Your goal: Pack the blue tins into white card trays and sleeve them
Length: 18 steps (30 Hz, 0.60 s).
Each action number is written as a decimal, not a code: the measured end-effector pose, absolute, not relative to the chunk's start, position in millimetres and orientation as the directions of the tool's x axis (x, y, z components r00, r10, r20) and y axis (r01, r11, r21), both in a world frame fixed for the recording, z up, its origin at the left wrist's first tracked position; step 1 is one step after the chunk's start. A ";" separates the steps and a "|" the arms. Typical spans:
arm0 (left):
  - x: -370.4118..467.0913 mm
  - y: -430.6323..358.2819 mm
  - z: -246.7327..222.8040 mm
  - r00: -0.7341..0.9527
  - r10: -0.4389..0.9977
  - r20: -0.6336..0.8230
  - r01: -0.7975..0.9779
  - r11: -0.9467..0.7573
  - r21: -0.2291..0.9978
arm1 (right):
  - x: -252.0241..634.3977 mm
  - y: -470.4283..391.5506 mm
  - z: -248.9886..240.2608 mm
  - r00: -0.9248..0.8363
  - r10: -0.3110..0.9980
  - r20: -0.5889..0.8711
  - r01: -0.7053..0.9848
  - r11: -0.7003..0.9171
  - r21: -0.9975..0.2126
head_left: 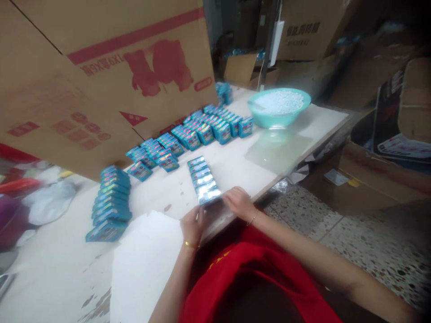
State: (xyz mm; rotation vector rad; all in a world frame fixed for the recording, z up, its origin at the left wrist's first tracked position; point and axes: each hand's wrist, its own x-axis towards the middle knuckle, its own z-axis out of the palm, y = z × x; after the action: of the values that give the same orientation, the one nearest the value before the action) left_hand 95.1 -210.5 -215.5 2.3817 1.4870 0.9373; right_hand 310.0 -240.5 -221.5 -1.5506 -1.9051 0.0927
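A short row of small blue boxes (pixel 202 176) with shiny tops runs away from me on the white table. At its near end, my left hand (pixel 192 226) is closed with thumb and fingertips at the left side of the nearest box (pixel 209 196). My right hand (pixel 239 202) has its fingers curled at that box's right side. Blur hides exactly how the fingertips meet it. Behind stand several rows of the same blue boxes (pixel 198 130), and another leaning row (pixel 111 202) stands to the left.
A turquoise bowl (pixel 279 117) full of small white pieces stands at the back right, with a clear sheet (pixel 278 150) before it. White paper (pixel 144 269) lies by my left arm. A large carton (pixel 111 80) walls off the back. The table edge drops to a speckled floor (pixel 336 242).
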 end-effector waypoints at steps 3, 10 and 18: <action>89.4 -211.4 -212.5 0.319 0.833 0.452 0.754 -0.512 0.411 | 310.7 -246.1 -222.5 -0.040 0.872 0.487 0.862 0.277 -0.425; 102.2 -212.7 -204.3 0.386 0.700 0.601 0.722 -0.635 0.275 | 293.5 -250.5 -229.6 0.036 0.857 0.514 0.885 0.212 -0.415; 81.9 -172.3 -173.2 0.495 0.664 0.560 0.551 -0.739 0.388 | 309.5 -274.6 -227.4 0.322 0.916 0.240 0.649 -0.029 -0.760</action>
State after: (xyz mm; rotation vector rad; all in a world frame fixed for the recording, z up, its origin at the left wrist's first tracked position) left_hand 81.9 -172.3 -173.2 2.5772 1.0557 1.0701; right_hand 309.5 -274.6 -227.4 -1.7567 -1.4060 0.4032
